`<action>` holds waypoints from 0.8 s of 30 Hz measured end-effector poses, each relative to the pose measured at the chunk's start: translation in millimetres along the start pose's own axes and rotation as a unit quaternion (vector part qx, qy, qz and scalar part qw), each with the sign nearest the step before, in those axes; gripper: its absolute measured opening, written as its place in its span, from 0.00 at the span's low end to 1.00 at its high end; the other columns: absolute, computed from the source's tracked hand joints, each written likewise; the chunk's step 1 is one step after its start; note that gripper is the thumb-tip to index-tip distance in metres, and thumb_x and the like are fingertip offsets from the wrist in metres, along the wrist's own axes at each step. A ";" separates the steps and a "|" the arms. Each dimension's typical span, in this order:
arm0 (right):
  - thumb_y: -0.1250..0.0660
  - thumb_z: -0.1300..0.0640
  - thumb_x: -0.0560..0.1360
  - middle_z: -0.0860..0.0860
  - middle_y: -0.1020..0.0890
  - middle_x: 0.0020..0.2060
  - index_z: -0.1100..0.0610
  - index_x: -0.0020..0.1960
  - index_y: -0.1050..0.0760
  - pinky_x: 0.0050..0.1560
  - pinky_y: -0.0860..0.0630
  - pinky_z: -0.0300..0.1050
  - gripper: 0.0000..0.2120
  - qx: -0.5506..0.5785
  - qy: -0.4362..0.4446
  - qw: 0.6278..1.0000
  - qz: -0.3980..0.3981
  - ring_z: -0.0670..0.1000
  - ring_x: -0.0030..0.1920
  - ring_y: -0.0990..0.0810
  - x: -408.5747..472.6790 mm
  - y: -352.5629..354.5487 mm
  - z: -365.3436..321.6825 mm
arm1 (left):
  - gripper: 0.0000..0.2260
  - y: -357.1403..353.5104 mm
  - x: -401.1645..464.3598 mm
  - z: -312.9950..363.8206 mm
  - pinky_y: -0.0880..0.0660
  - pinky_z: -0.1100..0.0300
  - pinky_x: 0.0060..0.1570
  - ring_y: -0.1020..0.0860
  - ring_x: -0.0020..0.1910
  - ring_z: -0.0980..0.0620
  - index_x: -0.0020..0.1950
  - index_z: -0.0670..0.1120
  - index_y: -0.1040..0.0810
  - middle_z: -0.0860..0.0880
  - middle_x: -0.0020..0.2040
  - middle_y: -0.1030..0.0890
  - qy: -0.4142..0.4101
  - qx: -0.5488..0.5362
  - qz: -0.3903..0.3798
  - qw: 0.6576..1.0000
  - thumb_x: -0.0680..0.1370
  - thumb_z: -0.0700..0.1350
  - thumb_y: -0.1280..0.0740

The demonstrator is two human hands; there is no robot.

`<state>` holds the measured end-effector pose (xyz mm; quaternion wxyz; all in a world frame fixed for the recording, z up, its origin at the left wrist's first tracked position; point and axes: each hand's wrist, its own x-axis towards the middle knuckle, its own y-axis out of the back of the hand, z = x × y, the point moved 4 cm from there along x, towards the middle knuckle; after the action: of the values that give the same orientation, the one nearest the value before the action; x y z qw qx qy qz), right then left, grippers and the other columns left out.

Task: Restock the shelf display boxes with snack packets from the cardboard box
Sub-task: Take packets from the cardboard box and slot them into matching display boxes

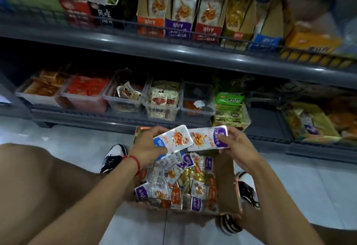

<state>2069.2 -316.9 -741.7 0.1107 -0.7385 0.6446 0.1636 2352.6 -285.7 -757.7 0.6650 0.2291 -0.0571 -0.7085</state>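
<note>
A cardboard box (227, 186) stands on the floor between my feet, filled with several mixed snack packets (181, 183) in purple, blue, orange and gold. My left hand (148, 144) grips a white packet with a blue end (173, 138) above the box. My right hand (234, 142) holds a white packet with a purple end (207, 138) beside it; the two packets overlap slightly. On the upper shelf stand tall display boxes: orange (150, 24), purple (178, 28), red (207, 30), gold (236, 34) and blue (265, 42).
The lower shelf holds several clear plastic bins (123, 101) of other snacks and a green box (229, 105). A grey shelf edge (173, 51) juts out between the levels. My knee (38, 177) fills the left; my shoes (114, 157) flank the box on a tiled floor.
</note>
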 end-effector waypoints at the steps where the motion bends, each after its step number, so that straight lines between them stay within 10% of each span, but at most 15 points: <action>1: 0.34 0.61 0.82 0.56 0.13 0.50 0.57 0.58 0.23 0.38 0.22 0.43 0.07 -0.003 0.014 1.000 0.001 0.51 0.45 0.15 -3.6 2.3 -12.2 | 0.23 6.9 -0.6 12.4 0.17 0.59 0.45 0.19 0.49 0.58 0.54 0.58 0.23 0.53 0.54 0.18 -0.016 0.013 -0.005 1.000 0.70 0.32 0.25; 5: 0.33 0.60 0.81 0.56 0.13 0.48 0.57 0.59 0.23 0.40 0.20 0.44 0.07 -0.023 0.063 0.997 0.026 0.53 0.48 0.13 -12.3 10.6 -50.8 | 0.27 38.5 1.2 56.1 0.19 0.64 0.34 0.18 0.44 0.57 0.64 0.57 0.22 0.56 0.56 0.20 -0.058 0.089 -0.001 0.994 0.71 0.33 0.25; 12: 0.31 0.55 0.80 0.53 0.13 0.48 0.54 0.59 0.21 0.47 0.18 0.45 0.09 -0.098 0.144 0.985 -0.012 0.52 0.50 0.14 -18.7 -9.7 -101.4 | 0.20 60.4 7.8 120.7 0.19 0.58 0.33 0.16 0.42 0.57 0.54 0.52 0.28 0.52 0.47 0.15 -0.121 0.117 -0.031 0.985 0.70 0.36 0.24; 20: 0.32 0.54 0.80 0.52 0.14 0.45 0.57 0.57 0.23 0.33 0.21 0.43 0.09 -0.145 0.245 0.959 -0.005 0.51 0.40 0.15 -21.1 -58.5 -153.1 | 0.13 51.2 14.6 171.7 0.18 0.53 0.44 0.15 0.50 0.45 0.63 0.41 0.21 0.40 0.54 0.14 -0.052 -0.274 -0.115 0.953 0.79 0.41 0.31; 24: 0.29 0.48 0.78 0.47 0.14 0.44 0.53 0.55 0.22 0.34 0.21 0.40 0.10 -0.210 0.268 0.938 0.057 0.44 0.42 0.14 -14.5 -64.6 -178.5 | 0.12 54.4 22.4 186.8 0.16 0.50 0.50 0.15 0.52 0.43 0.63 0.43 0.22 0.40 0.55 0.15 -0.066 -0.251 -0.155 0.953 0.80 0.40 0.32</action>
<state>2149.0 -361.2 -574.5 -0.2334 -0.7237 0.6422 0.0973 2327.3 -355.1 -576.3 0.5780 0.0133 0.1148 -0.8078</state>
